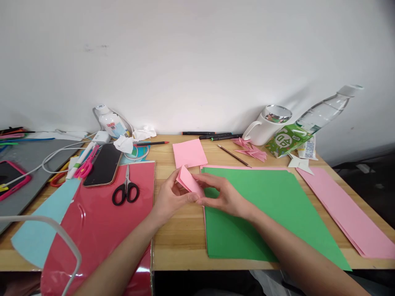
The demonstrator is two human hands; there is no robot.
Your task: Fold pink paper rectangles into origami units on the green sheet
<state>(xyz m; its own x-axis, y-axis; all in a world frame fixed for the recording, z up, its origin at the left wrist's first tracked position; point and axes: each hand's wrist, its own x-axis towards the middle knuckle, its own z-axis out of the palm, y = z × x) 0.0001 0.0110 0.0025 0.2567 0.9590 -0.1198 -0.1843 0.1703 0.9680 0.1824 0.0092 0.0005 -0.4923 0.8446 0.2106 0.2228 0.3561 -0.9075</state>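
Between both hands, above the wooden desk, is a folded piece of pink paper [189, 181]. My left hand [171, 195] grips its left and lower side, thumb across the front. From the right, my right hand [222, 193] pinches its lower right edge between thumb and fingers. Just behind the hands lies a flat pink paper square [190, 153]. A stack of green paper sheets [265, 213], with pink edges showing beneath, lies under my right hand and forearm. Black-handled scissors [126, 190] rest on a red plastic-covered packet [108, 230] to the left.
At the back right stand a white mug [266, 125], a green tissue pack [286, 140] and a tilted clear bottle [327, 109]. Folded pink pieces [251, 150] and a pencil [234, 156] lie nearby. Pink strips [348, 213] line the right; a phone [104, 165] and white cable [49, 153] are left.
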